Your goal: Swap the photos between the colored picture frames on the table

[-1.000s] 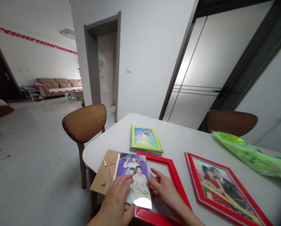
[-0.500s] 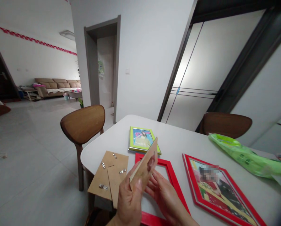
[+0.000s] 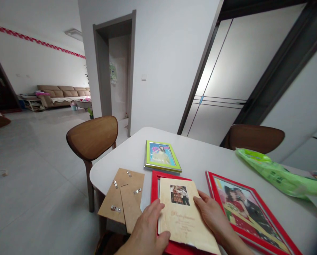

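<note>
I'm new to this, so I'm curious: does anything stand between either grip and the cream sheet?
Nothing visible does: the left grip and right grip both touch the cream sheet at opposite sides. It overlaps the red frame beneath; whether anything lies between those two is hidden.

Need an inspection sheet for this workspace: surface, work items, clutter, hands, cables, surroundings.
Surface: white table, rounded corner at the far left.
Work items: cream printed sheet over the near red frame, hiding much of it; brown backing board with metal clips, left of the frame.
Clutter: green-framed picture beyond; red-framed picture and green plastic bag to the right.
Hands: left hand at the sheet's left edge, right hand at its right; grip firmness unclear.
Cables: nothing seen on the table.
Surroundings: two wooden chairs, doors, sofa in the background.
</note>
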The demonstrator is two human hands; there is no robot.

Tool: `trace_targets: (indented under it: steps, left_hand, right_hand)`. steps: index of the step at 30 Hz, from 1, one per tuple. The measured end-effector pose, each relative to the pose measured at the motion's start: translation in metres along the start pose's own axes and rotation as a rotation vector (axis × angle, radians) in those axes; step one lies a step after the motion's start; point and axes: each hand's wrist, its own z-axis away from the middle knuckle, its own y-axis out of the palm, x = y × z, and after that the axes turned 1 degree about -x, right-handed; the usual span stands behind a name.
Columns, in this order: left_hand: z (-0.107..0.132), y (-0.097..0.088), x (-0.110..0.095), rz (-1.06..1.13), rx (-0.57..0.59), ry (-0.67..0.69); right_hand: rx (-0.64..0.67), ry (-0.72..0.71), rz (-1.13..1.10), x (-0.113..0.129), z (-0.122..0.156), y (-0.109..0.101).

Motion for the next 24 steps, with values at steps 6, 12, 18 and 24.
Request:
trace_targets:
  steps: [6, 12, 18, 24]
  left_hand:
    - [0.002, 0.002, 0.004, -0.195, 0.057, 0.16]
    - [-0.005, -0.001, -0.006, -0.289, 0.202, 0.138]
    - [0.01, -0.023, 0.007, -0.313, 0.195, 0.183]
    - [0.033, -0.072, 0.068, -0.543, -0.044, -0.02]
  right_hand:
    - [-0.048, -0.16, 0.364, 0.002, -0.01, 0.006]
    - [-0.205, -0.344, 1.142, 0.006, -0.006, 0.004]
    - [-0.279, -0.341, 1.341, 0.004, -0.003, 0.004]
    - [-0.011, -0.662, 1.068, 0.01, 0.026, 0.06]
